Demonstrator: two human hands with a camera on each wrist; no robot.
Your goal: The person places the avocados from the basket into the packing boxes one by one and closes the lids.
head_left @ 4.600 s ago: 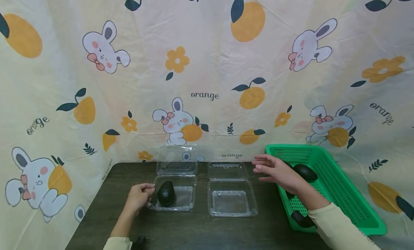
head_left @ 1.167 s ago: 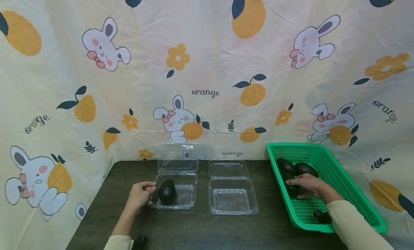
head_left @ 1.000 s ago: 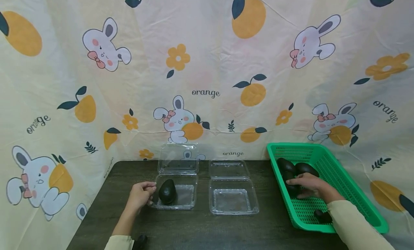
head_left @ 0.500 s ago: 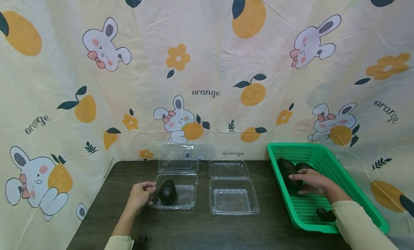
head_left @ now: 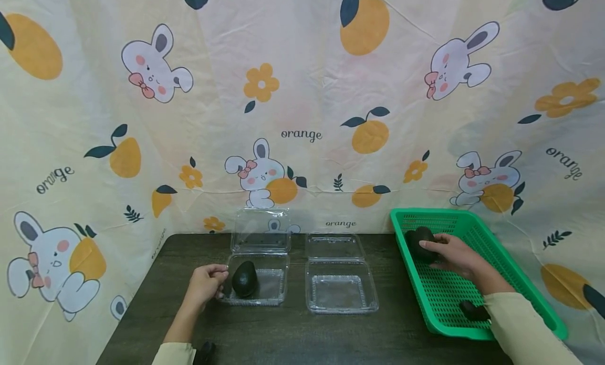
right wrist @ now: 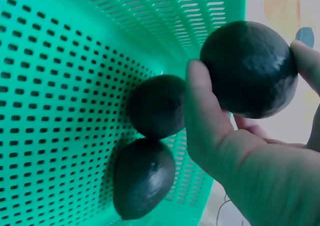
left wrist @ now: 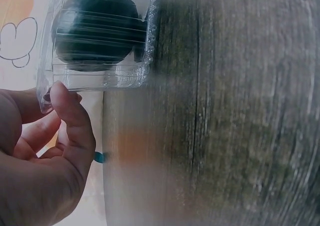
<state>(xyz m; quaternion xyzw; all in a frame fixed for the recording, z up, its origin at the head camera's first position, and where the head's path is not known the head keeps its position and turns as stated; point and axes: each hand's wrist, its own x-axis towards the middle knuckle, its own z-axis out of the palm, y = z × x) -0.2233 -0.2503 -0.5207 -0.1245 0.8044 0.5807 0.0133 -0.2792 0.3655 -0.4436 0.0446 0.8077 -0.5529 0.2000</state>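
My right hand grips a dark avocado between thumb and fingers, up at the far left part of the green basket. In the right wrist view, two more avocados lie in the basket beneath it, a rounder one and a longer one. With thumb and fingertips, my left hand pinches the near left edge of a clear hinged plastic box. Inside that box rests one avocado, and its lid stands raised at the back.
A second clear plastic box stands with its lid back, right of the first and left of the basket. Another dark avocado lies in the basket's near end, partly behind my sleeve. A patterned cloth hangs behind the dark table.
My right hand has moved from left of the basket into it, taken hold of an avocado and lifted it away from the viewer. My left hand stays at the box edge.
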